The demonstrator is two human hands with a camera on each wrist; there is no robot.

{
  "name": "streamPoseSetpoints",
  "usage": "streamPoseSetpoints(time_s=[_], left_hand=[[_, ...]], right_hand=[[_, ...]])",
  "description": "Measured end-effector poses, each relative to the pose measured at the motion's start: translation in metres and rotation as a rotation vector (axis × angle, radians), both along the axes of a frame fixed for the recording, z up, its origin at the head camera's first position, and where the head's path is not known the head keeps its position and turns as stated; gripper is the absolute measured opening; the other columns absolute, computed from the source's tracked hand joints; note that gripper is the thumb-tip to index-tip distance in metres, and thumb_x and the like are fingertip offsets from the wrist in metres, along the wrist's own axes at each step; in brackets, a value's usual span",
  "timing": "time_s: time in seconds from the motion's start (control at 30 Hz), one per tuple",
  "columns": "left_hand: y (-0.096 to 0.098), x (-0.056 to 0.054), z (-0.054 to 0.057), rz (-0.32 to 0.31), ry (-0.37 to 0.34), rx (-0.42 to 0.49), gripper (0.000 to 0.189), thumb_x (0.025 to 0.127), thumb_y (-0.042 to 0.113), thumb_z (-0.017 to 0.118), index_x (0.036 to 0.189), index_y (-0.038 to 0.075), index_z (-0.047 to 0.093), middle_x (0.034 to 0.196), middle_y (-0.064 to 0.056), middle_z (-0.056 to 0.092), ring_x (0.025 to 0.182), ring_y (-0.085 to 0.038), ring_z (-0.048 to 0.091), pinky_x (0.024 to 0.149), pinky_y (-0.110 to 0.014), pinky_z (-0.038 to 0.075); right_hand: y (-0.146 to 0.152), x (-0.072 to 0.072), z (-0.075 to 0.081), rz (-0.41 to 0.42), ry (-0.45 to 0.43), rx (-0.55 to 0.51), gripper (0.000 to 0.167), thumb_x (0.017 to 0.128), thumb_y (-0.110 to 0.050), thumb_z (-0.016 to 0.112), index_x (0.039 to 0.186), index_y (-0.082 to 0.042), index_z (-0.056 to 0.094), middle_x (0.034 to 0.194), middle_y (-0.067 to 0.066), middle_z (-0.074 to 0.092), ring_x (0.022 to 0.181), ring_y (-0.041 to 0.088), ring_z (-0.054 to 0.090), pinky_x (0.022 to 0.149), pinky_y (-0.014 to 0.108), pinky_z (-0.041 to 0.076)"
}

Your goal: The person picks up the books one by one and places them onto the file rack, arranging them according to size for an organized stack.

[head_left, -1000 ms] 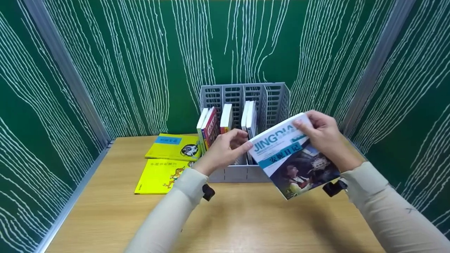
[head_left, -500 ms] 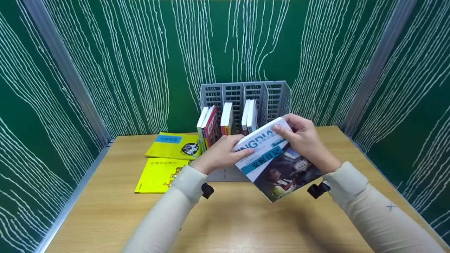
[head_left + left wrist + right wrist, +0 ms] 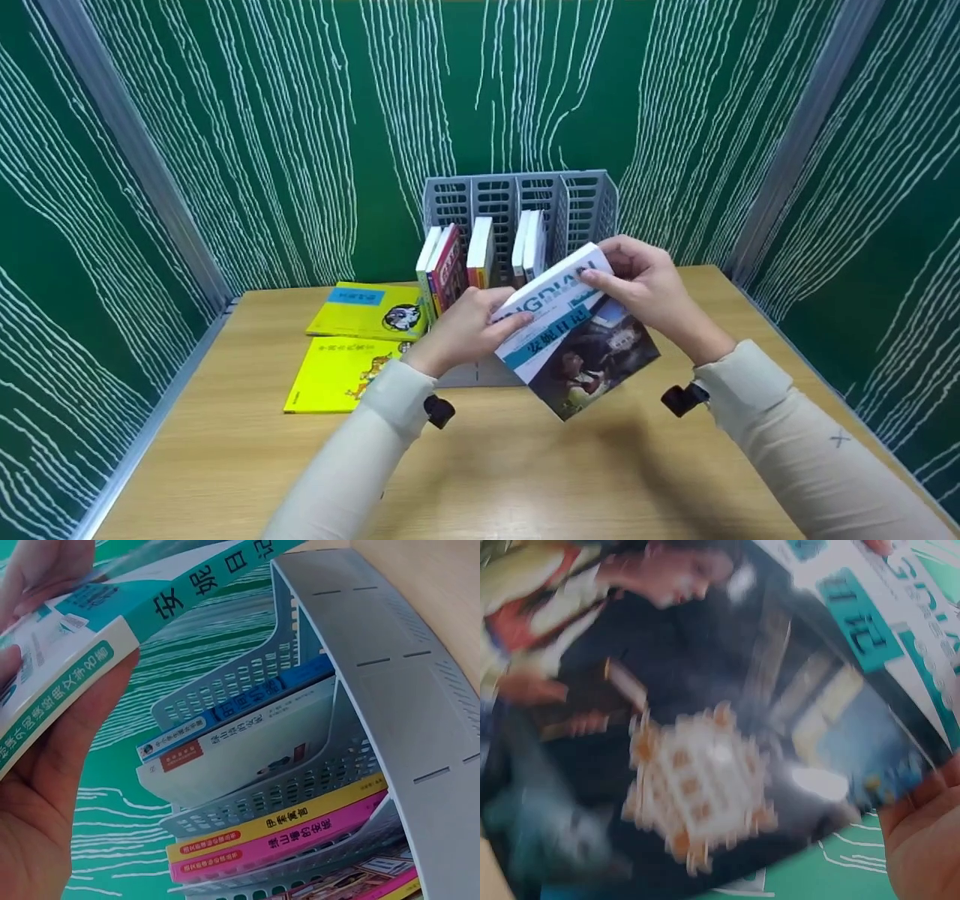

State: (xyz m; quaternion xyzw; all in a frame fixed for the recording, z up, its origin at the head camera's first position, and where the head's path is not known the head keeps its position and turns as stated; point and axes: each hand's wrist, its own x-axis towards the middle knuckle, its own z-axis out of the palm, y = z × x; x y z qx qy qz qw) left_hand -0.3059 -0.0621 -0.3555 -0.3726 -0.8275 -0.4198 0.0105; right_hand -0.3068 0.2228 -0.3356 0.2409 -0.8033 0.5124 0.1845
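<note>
A paperback book [image 3: 577, 341] with a white, teal and dark picture cover is held tilted in the air, in front of a grey book rack [image 3: 585, 210]. My left hand [image 3: 469, 330] grips its left edge near the spine, thumb on the front cover. At its upper right corner my right hand [image 3: 645, 289] pinches it, thumb on the front and fingers behind. In the left wrist view the book's spine [image 3: 67, 694] rests against the left palm. The right wrist view is mostly filled by the cover picture [image 3: 697, 780].
Several books stand in the rack: white and red ones [image 3: 442, 266] at left, a white-edged one [image 3: 481, 251] beside them, and a white pair [image 3: 529, 244] in the third slot. Two yellow books [image 3: 367, 311] lie on the wooden table [image 3: 480, 480] left of the rack.
The right hand has brought the book leftward from the right of the rack. The left hand, earlier at its corner, now has its thumb across the cover.
</note>
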Motion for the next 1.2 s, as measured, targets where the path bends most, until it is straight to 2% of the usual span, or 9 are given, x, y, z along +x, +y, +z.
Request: streamPoseSetpoints(time_s=[0.13, 0.2, 0.4, 0.5, 0.57, 0.63, 0.8, 0.93, 1.2], left_hand=[[-0.009, 0.0, 0.004, 0.05, 0.0, 0.09, 0.032, 0.11, 0.026, 0.067, 0.136, 0.009, 0.072, 0.129, -0.01, 0.08, 0.107, -0.025, 0.081, 0.089, -0.037, 0.067], [-0.014, 0.0, 0.008, 0.086, 0.01, 0.142, 0.031, 0.109, 0.024, 0.067, 0.134, 0.007, 0.072, 0.125, -0.012, 0.08, 0.104, -0.027, 0.081, 0.088, -0.038, 0.068], [-0.026, 0.008, 0.023, 0.21, 0.045, 0.253, 0.031, 0.11, 0.025, 0.065, 0.134, 0.007, 0.071, 0.126, -0.011, 0.079, 0.104, -0.027, 0.081, 0.085, -0.039, 0.068], [-0.028, 0.013, 0.025, 0.276, 0.072, 0.312, 0.033, 0.11, 0.025, 0.064, 0.137, 0.007, 0.07, 0.13, -0.01, 0.078, 0.107, -0.027, 0.081, 0.085, -0.038, 0.068], [-0.027, 0.015, 0.026, 0.322, 0.094, 0.347, 0.035, 0.111, 0.025, 0.063, 0.139, 0.006, 0.069, 0.132, -0.01, 0.078, 0.108, -0.027, 0.082, 0.084, -0.037, 0.068], [-0.024, 0.017, 0.027, 0.37, 0.121, 0.367, 0.036, 0.111, 0.023, 0.061, 0.14, 0.003, 0.068, 0.133, -0.013, 0.078, 0.108, -0.029, 0.082, 0.081, -0.035, 0.068], [-0.014, 0.02, 0.03, 0.497, 0.173, 0.389, 0.036, 0.111, 0.019, 0.061, 0.137, -0.004, 0.068, 0.129, -0.019, 0.078, 0.1, -0.032, 0.083, 0.073, -0.034, 0.068], [-0.005, 0.02, 0.03, 0.569, 0.168, 0.397, 0.036, 0.111, 0.017, 0.061, 0.138, -0.006, 0.067, 0.129, -0.021, 0.078, 0.096, -0.031, 0.083, 0.07, -0.032, 0.067], [0.017, 0.021, 0.033, 0.664, 0.151, 0.322, 0.035, 0.111, 0.018, 0.059, 0.135, -0.006, 0.067, 0.131, -0.019, 0.077, 0.104, -0.031, 0.081, 0.079, -0.034, 0.068]], right_hand=[[0.011, -0.004, -0.003, -0.048, 0.038, 0.003, 0.026, 0.101, -0.005, 0.076, 0.126, 0.0, 0.071, 0.115, 0.011, 0.08, 0.098, 0.007, 0.074, 0.088, 0.018, 0.06], [0.017, -0.007, -0.007, -0.085, 0.067, -0.013, 0.028, 0.099, -0.002, 0.076, 0.127, 0.002, 0.071, 0.117, 0.014, 0.078, 0.102, 0.005, 0.072, 0.091, 0.016, 0.057], [0.035, -0.016, -0.025, -0.177, 0.08, -0.022, 0.032, 0.101, -0.007, 0.077, 0.13, 0.004, 0.069, 0.117, -0.011, 0.07, 0.107, 0.01, 0.068, 0.091, 0.011, 0.054], [0.042, -0.021, -0.038, -0.196, 0.056, 0.02, 0.035, 0.101, -0.011, 0.078, 0.13, 0.004, 0.068, 0.119, 0.0, 0.07, 0.105, 0.014, 0.067, 0.09, 0.01, 0.054], [0.046, -0.025, -0.048, -0.204, 0.039, 0.067, 0.036, 0.099, -0.011, 0.08, 0.129, 0.005, 0.068, 0.119, 0.012, 0.072, 0.105, 0.017, 0.067, 0.091, 0.014, 0.055], [0.048, -0.029, -0.059, -0.203, 0.009, 0.125, 0.038, 0.098, -0.01, 0.081, 0.13, 0.006, 0.067, 0.122, 0.022, 0.072, 0.109, 0.027, 0.068, 0.097, 0.027, 0.058], [0.051, -0.031, -0.083, -0.178, -0.133, 0.314, 0.048, 0.099, -0.016, 0.08, 0.139, 0.005, 0.064, 0.137, 0.029, 0.068, 0.123, 0.047, 0.064, 0.109, 0.063, 0.053], [0.049, -0.03, -0.098, -0.157, -0.193, 0.409, 0.047, 0.1, -0.018, 0.078, 0.139, 0.006, 0.065, 0.138, 0.031, 0.068, 0.128, 0.052, 0.063, 0.112, 0.069, 0.05], [0.043, -0.031, -0.123, -0.126, -0.131, 0.531, 0.035, 0.099, -0.013, 0.079, 0.128, 0.007, 0.074, 0.135, 0.03, 0.071, 0.127, 0.051, 0.067, 0.11, 0.067, 0.053]])
